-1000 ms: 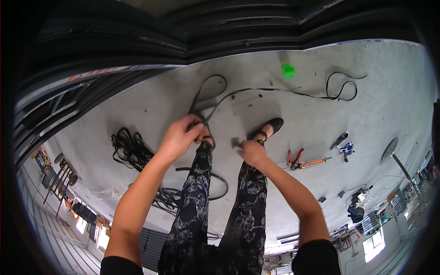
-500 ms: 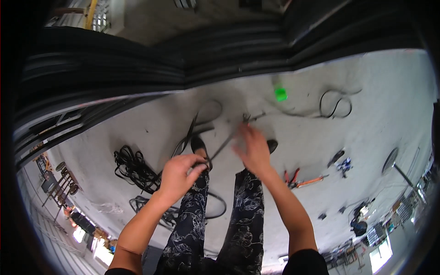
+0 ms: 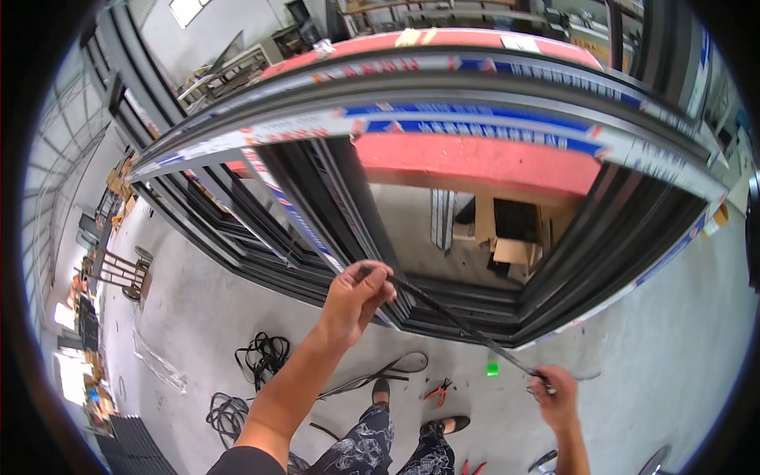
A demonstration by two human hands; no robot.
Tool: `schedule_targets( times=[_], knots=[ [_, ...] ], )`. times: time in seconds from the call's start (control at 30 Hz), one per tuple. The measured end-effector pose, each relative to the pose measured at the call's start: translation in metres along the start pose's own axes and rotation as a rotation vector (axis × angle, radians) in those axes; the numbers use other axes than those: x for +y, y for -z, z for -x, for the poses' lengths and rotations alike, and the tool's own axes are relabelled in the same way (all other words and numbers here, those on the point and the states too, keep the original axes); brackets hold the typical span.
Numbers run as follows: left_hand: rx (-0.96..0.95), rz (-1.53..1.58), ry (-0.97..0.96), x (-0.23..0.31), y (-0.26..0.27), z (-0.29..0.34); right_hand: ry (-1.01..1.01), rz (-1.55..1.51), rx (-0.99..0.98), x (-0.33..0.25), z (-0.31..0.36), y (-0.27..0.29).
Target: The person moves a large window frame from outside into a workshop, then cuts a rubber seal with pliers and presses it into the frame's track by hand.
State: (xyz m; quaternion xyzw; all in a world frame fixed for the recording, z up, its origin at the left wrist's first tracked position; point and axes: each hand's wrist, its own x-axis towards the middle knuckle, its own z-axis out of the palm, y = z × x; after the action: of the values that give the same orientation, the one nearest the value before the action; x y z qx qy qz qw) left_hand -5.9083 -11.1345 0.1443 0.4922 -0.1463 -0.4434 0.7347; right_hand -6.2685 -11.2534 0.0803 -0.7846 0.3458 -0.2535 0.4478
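Note:
A thin black rubber strip [image 3: 455, 318] is stretched at a slant between my two hands, in front of the lower rail of a dark window frame [image 3: 451, 293]. My left hand [image 3: 354, 305] pinches its upper end beside the frame's upright. Lower and to the right, my right hand [image 3: 558, 396] is closed round the other end, past the frame's bottom edge. Small dark bits show at the right fingers, too small to make out. The frame stands upright before me, with blue and white printed film along its rails.
Loops of black strip [image 3: 264, 358] lie on the floor at left. Pliers with red handles [image 3: 438, 393] and a small bright green block [image 3: 492, 370] lie near my feet. Behind the frame are a red-topped table [image 3: 475, 158] and an open cardboard box [image 3: 514, 252].
My view has tilted up from the floor to the window frame. Both hands are now farther apart with the strip taut between them; the right hand, blurred before, is closed on it.

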Motion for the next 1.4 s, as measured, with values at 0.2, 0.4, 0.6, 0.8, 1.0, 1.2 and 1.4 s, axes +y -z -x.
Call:
schedule_targets(
  times=[0.2, 0.4, 0.6, 0.8, 1.0, 1.2, 1.4],
  knots=[
    [-0.006, 0.078, -0.197, 0.059, -0.026, -0.046, 0.012, 0.002, 0.161, -0.069, -0.059, 0.072],
    [-0.042, 0.201, -0.399, 0.077, 0.001, -0.112, 0.125, 0.005, 0.402, -0.088, -0.11, 0.045],
    [0.013, 0.133, -0.666, 0.085, -0.012, -0.131, 0.092, -0.126, 0.817, -0.071, -0.148, 0.035],
    [0.111, 0.163, -0.741, 0.086, -0.016, -0.143, 0.178, -0.088, 0.916, -0.094, -0.167, 0.014],
    [0.229, 0.354, -0.725, 0.085, -0.047, -0.144, 0.141, -0.091, 0.898, -0.097, -0.168, 0.013],
    [0.164, 0.511, -0.688, 0.091, -0.052, -0.139, 0.108, -0.063, 0.88, -0.116, -0.162, 0.014],
    [0.16, 0.726, -0.568, 0.098, -0.047, -0.145, 0.069, -0.054, 0.66, -0.142, -0.152, 0.019]
  ],
)
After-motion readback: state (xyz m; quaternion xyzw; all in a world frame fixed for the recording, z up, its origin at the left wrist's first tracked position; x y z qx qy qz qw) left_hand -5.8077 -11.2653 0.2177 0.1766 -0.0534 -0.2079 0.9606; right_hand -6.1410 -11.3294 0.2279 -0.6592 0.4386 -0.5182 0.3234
